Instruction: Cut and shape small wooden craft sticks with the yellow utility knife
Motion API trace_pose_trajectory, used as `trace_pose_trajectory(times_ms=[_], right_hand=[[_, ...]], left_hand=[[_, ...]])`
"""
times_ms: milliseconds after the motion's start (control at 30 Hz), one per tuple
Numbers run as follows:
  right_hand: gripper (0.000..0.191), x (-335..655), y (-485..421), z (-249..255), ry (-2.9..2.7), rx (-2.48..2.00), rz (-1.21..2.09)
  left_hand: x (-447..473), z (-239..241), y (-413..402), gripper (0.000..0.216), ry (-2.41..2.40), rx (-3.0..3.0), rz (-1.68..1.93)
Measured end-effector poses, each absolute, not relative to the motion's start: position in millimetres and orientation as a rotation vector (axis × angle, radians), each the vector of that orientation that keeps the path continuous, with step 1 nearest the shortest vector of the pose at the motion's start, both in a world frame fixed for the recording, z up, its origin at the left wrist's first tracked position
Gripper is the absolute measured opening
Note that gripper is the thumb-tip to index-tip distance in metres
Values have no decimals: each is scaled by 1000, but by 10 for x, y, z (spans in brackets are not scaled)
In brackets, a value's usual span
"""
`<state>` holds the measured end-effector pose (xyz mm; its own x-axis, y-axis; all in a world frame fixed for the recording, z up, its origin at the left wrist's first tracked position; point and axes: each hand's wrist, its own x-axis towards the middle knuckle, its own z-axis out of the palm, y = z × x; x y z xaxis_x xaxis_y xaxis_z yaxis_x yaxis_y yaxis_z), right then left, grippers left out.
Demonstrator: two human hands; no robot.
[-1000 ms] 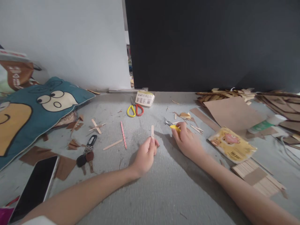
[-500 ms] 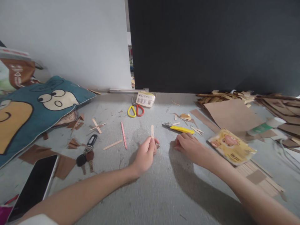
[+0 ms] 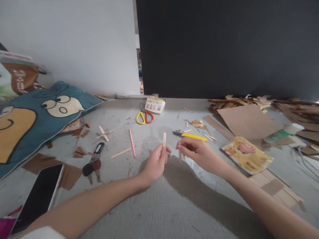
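My left hand (image 3: 156, 164) is closed, its thumb and fingers pinching a wooden craft stick (image 3: 164, 138) that points up and away from me. Just to the right, my right hand (image 3: 195, 153) hovers over the table with thumb and fingers pinched together. A short, blurred tan piece of craft stick (image 3: 180, 155) hangs below those fingertips. Behind the right hand lies a yellow utility knife (image 3: 193, 136), its blade toward the left. A pink twisted stick (image 3: 132, 143) and another craft stick (image 3: 121, 153) rest on the table left of my hands.
Scissors (image 3: 144, 117) and a small packet (image 3: 155, 105) lie at the back. Keys (image 3: 92, 166), a phone (image 3: 37, 199) and a blue cushion (image 3: 67, 96) occupy the left. On the right are a yellow packet (image 3: 246, 155), cardboard (image 3: 249, 122), a glue bottle (image 3: 282, 133) and more sticks (image 3: 286, 196).
My right hand has lifted off the table and moved left toward the left hand, a short tan piece now showing under its fingers. The left hand keeps its stick, almost unmoved.
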<state>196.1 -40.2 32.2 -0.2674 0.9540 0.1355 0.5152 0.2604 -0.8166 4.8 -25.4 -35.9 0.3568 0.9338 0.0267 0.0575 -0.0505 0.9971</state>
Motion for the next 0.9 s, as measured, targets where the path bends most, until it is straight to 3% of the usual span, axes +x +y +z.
trace_pose_trajectory(times_ms=[233,900], right_hand=[[22,1778,-525,281,-1379,-1219,814],[16,1712,-652,295,-1637,-1381,804]], left_hand=[[20,-320,-310,34,1023,1562,867],[18,-273,-323,27,1131,1734,906]])
